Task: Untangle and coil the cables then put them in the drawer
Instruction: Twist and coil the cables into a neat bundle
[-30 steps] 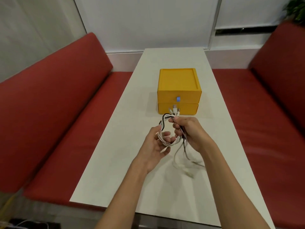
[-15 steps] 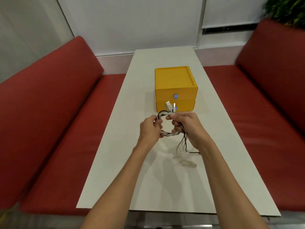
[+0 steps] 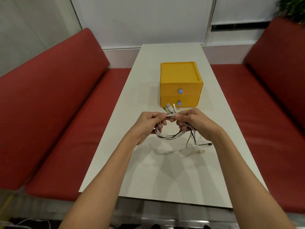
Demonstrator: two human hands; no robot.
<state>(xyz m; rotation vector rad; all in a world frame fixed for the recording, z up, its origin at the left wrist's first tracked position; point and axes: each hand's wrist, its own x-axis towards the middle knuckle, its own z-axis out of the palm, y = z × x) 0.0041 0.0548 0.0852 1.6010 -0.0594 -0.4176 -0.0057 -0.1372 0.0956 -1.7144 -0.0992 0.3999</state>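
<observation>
A bundle of white and black cables (image 3: 170,136) hangs in a loop between my two hands above the white table (image 3: 165,176). My left hand (image 3: 148,124) pinches the loop's top left. My right hand (image 3: 193,123) grips it on the right, thumb against the cables. Several USB plugs (image 3: 170,109) stick up between the fingertips. Loose tails (image 3: 196,144) trail from my right hand onto the table, one black and one white. Just beyond the hands stands a yellow two-drawer box (image 3: 180,80) with both drawers shut, each with a blue handle.
Red padded benches run along the left (image 3: 54,103) and the right (image 3: 257,104) of the narrow table. A white wall and a window blind stand behind. A green plant (image 3: 293,7) shows at the top right corner.
My left hand has turned from palm-up under the loop to pinching its top. Both hands have come together near the plugs, and the loop now hangs below them.
</observation>
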